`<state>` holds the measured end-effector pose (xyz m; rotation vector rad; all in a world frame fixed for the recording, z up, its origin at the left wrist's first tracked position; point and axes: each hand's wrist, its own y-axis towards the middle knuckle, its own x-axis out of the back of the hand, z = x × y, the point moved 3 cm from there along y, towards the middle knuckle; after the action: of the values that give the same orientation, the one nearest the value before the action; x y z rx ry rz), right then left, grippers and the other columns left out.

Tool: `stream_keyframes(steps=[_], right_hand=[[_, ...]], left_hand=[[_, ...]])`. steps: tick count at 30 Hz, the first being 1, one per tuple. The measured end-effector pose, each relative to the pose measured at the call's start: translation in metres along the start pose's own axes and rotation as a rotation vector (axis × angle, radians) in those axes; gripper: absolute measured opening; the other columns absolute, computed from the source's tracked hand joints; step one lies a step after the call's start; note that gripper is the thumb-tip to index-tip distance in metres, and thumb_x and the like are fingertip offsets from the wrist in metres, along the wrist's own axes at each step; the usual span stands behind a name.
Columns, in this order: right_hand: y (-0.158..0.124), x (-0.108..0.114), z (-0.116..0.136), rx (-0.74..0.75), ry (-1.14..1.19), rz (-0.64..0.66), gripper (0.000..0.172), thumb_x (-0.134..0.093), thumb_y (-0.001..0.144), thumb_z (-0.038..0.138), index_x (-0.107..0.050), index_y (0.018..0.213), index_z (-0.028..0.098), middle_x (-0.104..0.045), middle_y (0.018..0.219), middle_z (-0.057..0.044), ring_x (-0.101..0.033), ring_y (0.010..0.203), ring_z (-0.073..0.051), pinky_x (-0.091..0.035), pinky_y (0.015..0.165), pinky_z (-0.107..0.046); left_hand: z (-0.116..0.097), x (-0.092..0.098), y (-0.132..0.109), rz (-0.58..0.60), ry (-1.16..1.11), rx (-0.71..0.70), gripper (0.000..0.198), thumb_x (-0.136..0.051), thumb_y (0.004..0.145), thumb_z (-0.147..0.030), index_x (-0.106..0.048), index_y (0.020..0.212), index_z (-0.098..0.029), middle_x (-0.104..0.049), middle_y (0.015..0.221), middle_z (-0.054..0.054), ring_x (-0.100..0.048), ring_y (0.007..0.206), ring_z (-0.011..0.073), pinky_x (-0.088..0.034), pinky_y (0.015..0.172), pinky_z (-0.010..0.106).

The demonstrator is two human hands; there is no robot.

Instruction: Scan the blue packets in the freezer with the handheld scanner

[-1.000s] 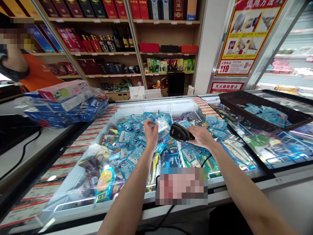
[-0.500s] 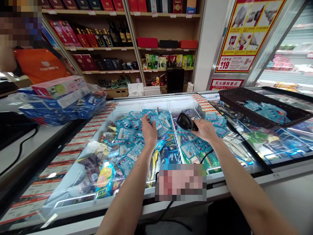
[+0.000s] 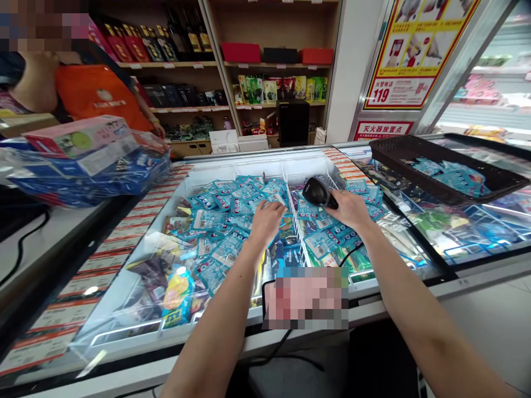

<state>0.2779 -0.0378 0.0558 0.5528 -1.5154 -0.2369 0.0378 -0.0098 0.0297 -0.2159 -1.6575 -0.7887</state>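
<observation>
My left hand (image 3: 266, 219) reaches down into the open chest freezer (image 3: 232, 170), its fingers resting palm-down on a heap of small blue packets (image 3: 224, 213); the fingers look spread, with nothing lifted. My right hand (image 3: 347, 208) is closed round the handle of a black barcode scanner (image 3: 316, 192), whose head points left over the white wire divider (image 3: 296, 232). The scanner's cable (image 3: 348, 255) trails back toward me. More blue packets (image 3: 327, 240) lie in the right compartment under my right hand.
A dark mesh basket (image 3: 443, 193) with blue packets sits on the freezer's glass lid at right. A bag of boxed goods (image 3: 83, 166) lies on the counter at left. A person in orange (image 3: 95, 91) stands beyond it. Shelves of bottles and boxes (image 3: 265, 55) line the back wall.
My left hand, which held a blue packet up a second ago, has dropped onto the heap with nothing in it. The scanner hand has shifted slightly right and away from me.
</observation>
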Motion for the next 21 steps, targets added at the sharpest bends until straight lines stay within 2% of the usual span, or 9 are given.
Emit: stream_keyframes(steps=[3,5,8,10,12,15,18,21], right_hand=[[0.000,0.001,0.000,-0.003,-0.014,0.028,0.033,-0.056,0.081,0.043,-0.058,0.103,0.017,-0.067,0.090,-0.008,-0.061,0.085,-0.024,-0.035,0.065,-0.028],[0.001,0.002,0.001,-0.010,-0.015,0.041,0.034,-0.056,0.081,0.043,-0.058,0.104,0.017,-0.067,0.091,-0.009,-0.061,0.086,-0.024,-0.035,0.065,-0.028],[0.001,0.002,0.001,-0.016,-0.012,0.041,0.034,-0.055,0.082,0.043,-0.058,0.104,0.017,-0.067,0.091,-0.009,-0.060,0.085,-0.024,-0.035,0.065,-0.028],[0.001,0.003,0.000,-0.015,-0.010,0.026,0.034,-0.055,0.082,0.043,-0.058,0.104,0.017,-0.067,0.091,-0.009,-0.061,0.084,-0.024,-0.034,0.065,-0.028],[0.000,0.003,0.000,-0.010,-0.010,0.012,0.034,-0.056,0.081,0.043,-0.058,0.103,0.017,-0.067,0.090,-0.008,-0.061,0.083,-0.024,-0.034,0.064,-0.028],[0.000,0.003,0.000,0.006,-0.010,0.010,0.033,-0.056,0.081,0.043,-0.059,0.102,0.017,-0.067,0.088,-0.008,-0.061,0.082,-0.023,-0.034,0.063,-0.028],[0.000,0.001,0.001,0.038,-0.003,0.022,0.032,-0.057,0.080,0.042,-0.059,0.101,0.018,-0.067,0.086,-0.008,-0.061,0.082,-0.024,-0.034,0.064,-0.028],[0.000,-0.001,0.003,0.072,0.011,0.035,0.032,-0.057,0.080,0.042,-0.059,0.101,0.018,-0.067,0.085,-0.007,-0.061,0.081,-0.023,-0.035,0.065,-0.028]], left_hand=[[0.004,0.002,0.000,-0.044,0.073,0.057,0.037,-0.037,0.087,-0.010,-0.063,0.111,-0.022,-0.064,0.112,0.008,-0.056,0.107,0.0223,-0.021,0.110,0.047],[0.000,0.003,0.002,-0.079,0.062,0.061,0.037,-0.035,0.089,-0.013,-0.060,0.116,-0.021,-0.063,0.115,0.008,-0.057,0.108,0.0217,-0.023,0.109,0.046],[-0.016,0.002,0.004,-0.062,-0.032,-0.053,0.038,-0.033,0.094,-0.026,-0.053,0.126,-0.025,-0.056,0.129,0.006,-0.053,0.115,0.0206,-0.031,0.104,0.042],[-0.026,-0.001,0.005,-0.012,-0.083,-0.135,0.038,-0.032,0.095,-0.034,-0.053,0.126,-0.028,-0.051,0.135,0.004,-0.049,0.120,0.0208,-0.034,0.101,0.040],[-0.031,-0.002,0.005,0.014,-0.112,-0.139,0.039,-0.030,0.095,-0.039,-0.057,0.121,-0.028,-0.052,0.135,0.004,-0.049,0.120,0.0214,-0.035,0.099,0.039],[-0.030,0.000,0.004,-0.002,-0.122,-0.037,0.042,-0.027,0.095,-0.044,-0.062,0.107,-0.025,-0.061,0.121,0.005,-0.055,0.111,0.0220,-0.037,0.093,0.038],[-0.025,0.000,0.002,-0.036,-0.100,0.102,0.042,-0.034,0.091,-0.052,-0.061,0.098,-0.021,-0.066,0.101,0.007,-0.059,0.098,0.0234,-0.039,0.088,0.038],[-0.021,-0.003,0.001,-0.075,-0.077,0.168,0.049,-0.046,0.082,-0.061,-0.058,0.106,-0.019,-0.063,0.106,0.010,-0.055,0.105,0.0270,-0.038,0.090,0.039]])
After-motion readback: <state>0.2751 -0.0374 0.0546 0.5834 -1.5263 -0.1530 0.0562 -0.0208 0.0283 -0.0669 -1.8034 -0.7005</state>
